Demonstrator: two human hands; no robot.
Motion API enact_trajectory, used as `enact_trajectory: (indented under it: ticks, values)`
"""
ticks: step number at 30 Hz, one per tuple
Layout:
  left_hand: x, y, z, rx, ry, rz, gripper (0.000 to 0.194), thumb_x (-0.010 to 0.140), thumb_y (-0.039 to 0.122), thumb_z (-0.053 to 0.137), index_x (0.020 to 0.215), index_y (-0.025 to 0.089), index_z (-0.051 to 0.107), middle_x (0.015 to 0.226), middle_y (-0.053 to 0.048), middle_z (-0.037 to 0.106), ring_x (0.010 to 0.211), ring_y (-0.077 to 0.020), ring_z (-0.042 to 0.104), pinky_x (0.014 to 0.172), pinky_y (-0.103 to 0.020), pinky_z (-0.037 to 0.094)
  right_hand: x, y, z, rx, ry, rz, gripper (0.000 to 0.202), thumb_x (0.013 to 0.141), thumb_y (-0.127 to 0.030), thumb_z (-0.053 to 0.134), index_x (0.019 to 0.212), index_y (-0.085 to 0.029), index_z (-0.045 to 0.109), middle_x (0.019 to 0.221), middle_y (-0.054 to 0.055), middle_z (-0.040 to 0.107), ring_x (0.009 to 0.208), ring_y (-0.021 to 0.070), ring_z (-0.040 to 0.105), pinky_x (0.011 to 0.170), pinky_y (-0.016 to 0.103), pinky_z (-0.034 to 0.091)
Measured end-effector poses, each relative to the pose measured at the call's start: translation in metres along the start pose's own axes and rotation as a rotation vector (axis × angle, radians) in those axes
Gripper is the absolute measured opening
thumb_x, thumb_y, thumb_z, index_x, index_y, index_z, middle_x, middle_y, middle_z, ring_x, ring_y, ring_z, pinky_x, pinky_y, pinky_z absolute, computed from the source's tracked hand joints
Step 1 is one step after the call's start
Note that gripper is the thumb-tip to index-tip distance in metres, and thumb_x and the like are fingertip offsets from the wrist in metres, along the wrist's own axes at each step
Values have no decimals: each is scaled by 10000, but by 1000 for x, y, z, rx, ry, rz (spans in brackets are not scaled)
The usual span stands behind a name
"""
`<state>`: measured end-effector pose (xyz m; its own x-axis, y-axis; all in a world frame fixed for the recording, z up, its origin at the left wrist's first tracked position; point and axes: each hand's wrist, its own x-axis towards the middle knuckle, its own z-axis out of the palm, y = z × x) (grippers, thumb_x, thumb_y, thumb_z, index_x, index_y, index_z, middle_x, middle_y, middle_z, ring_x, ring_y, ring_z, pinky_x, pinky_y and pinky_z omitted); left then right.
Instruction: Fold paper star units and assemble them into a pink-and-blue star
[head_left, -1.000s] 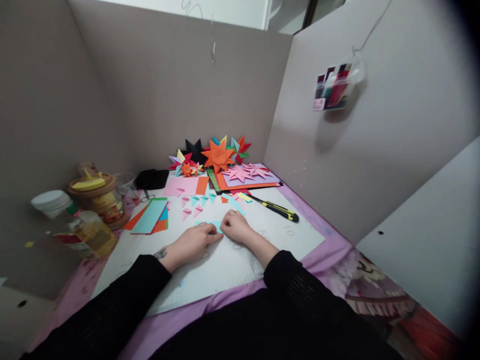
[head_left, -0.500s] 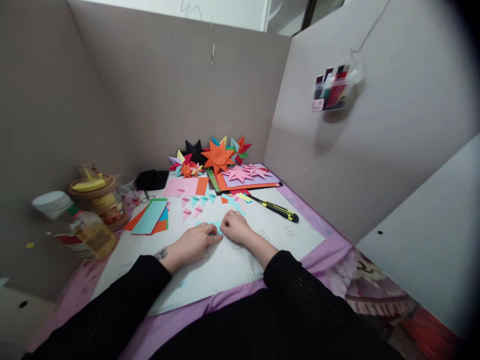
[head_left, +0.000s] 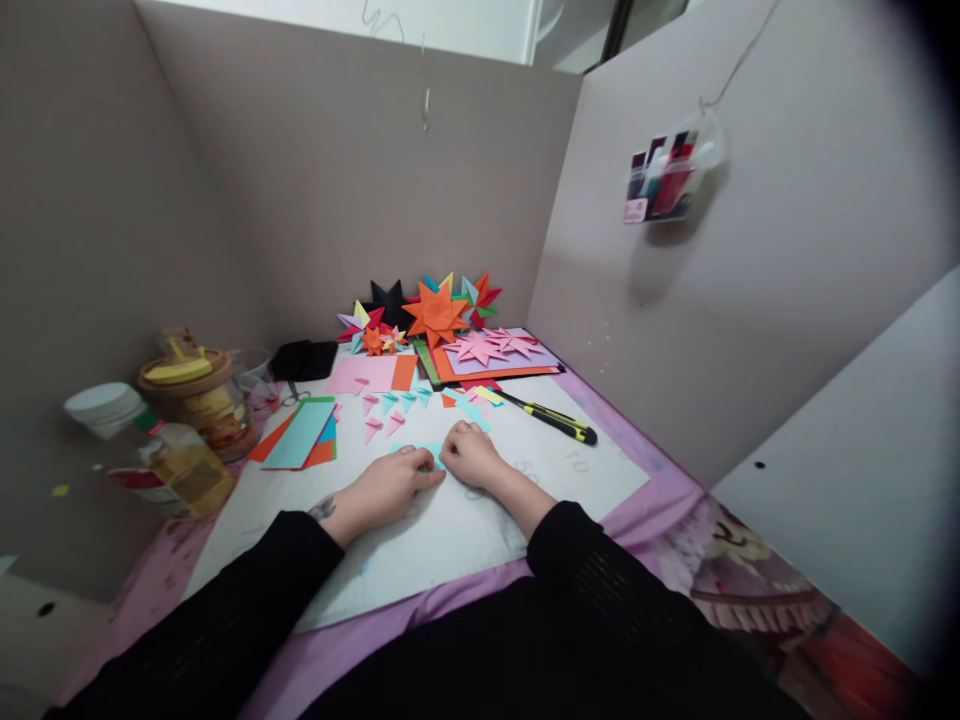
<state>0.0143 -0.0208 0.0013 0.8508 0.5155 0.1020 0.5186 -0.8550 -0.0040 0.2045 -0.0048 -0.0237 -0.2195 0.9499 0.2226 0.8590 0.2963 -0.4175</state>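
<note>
Okay, quick tally: 3 little blue folds (head_left: 407, 400) just beyond the left hand (head_left: 390, 487), plus at least 4 pink folds (head_left: 373, 429) around there. Past the right hand (head_left: 471, 455) I get 2 flat pink stars (head_left: 480, 347), 1 big orange star (head_left: 436, 313) and 1 cutter (head_left: 559, 422) off to its right. Way left of the left hand: 1 bottle (head_left: 189, 472), 1 jar (head_left: 196, 400), 1 clear cup (head_left: 253, 368). Can't count the blue paper (head_left: 409, 446) by the fingers, lol.
</note>
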Motion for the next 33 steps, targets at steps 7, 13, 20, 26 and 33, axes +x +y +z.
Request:
enact_trajectory:
  ticks: [7,13,20,26,33]
  values:
    - [1,5,-3,-34,17,-24,407,817,104,431,1164,257,580,985,-73,563,880,-214,515,740,-289,404,-5,-2,-3,13,3,22,117,772,-261,603,875,-207,588,953,45,556,947,211,458,781,317,338]
    - [2,7,-4,-14,13,-33,390,839,107,415,1162,247,585,947,-76,553,850,-220,510,725,-305,404,-6,4,-3,13,27,85,313,708,-405,683,913,-210,550,982,59,540,972,236,452,802,349,334]
    - [0,9,-6,3,16,-16,421,835,79,400,1165,261,588,1046,-84,553,882,-220,519,757,-321,424,-5,12,-5,31,152,155,207,756,-310,636,899,-180,561,947,92,549,961,257,467,824,397,354]
    - [-1,3,-6,-144,83,-22,497,780,11,412,1188,240,582,1060,-83,587,944,-203,546,822,-307,441,-17,14,-15,148,142,-103,214,829,-87,464,936,-190,618,967,52,612,945,162,540,861,298,411]
    - [-1,-14,-6,-225,266,-266,374,720,-24,376,867,150,672,932,-81,633,904,-186,569,811,-291,455,-29,21,-12,211,140,-470,331,733,0,497,896,-193,711,989,74,674,953,201,544,847,355,465]
